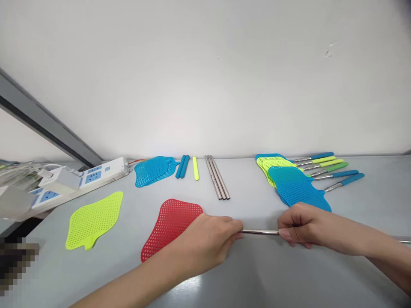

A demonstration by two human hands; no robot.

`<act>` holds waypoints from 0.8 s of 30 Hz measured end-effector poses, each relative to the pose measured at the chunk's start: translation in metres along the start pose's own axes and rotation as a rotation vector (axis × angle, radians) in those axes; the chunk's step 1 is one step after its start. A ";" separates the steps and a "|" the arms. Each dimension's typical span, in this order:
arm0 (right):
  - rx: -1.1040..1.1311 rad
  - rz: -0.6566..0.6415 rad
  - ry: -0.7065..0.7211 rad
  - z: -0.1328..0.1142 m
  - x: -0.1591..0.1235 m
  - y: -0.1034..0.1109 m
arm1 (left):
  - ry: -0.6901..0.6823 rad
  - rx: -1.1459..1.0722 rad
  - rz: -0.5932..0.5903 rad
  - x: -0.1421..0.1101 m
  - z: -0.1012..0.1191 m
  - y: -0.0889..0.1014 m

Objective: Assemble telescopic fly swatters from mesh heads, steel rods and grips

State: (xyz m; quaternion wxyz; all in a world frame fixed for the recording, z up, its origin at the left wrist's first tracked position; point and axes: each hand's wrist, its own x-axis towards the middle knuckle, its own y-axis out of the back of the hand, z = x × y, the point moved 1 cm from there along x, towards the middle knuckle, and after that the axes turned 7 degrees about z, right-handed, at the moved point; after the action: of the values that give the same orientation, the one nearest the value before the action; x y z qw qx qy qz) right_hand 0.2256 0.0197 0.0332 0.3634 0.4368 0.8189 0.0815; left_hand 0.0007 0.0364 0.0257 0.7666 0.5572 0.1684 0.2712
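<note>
My left hand (208, 241) is closed over the neck of a red mesh swatter head (170, 224) lying on the grey table, and pinches one end of a thin metal rod (260, 232). My right hand (302, 226) is closed round the rod's other part; the rod runs on under my right forearm and shows again at the right edge. Both hands rest near the table's front middle.
A yellow-green swatter head (94, 220) lies at the left, a blue one (154, 170) behind. Blue grips (182, 166), a yellow grip (195, 168) and metal rods (217, 182) lie at the back. Several finished swatters (298, 179) are piled at the right. Power strips (96, 173) sit far left.
</note>
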 end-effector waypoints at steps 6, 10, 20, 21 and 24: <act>0.130 -0.085 -0.066 0.000 -0.004 0.001 | -0.029 0.110 0.037 -0.002 0.006 -0.013; 0.310 -0.185 -0.155 -0.001 -0.002 0.000 | -0.065 0.235 0.108 -0.004 0.008 -0.018; 0.518 -0.419 -0.274 0.012 0.012 -0.013 | -0.156 0.418 0.224 -0.010 0.018 -0.022; 0.529 -0.445 -0.284 0.014 0.014 -0.014 | -0.161 0.432 0.225 -0.010 0.019 -0.023; 0.504 -0.442 -0.276 0.014 0.017 -0.015 | -0.146 0.411 0.197 -0.009 0.020 -0.022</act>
State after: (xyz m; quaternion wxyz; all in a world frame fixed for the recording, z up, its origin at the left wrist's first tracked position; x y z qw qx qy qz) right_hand 0.2188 0.0212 0.0076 0.3600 0.3322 0.8311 -0.2632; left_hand 0.0097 0.0110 0.0106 0.6169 0.7334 0.1091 0.2639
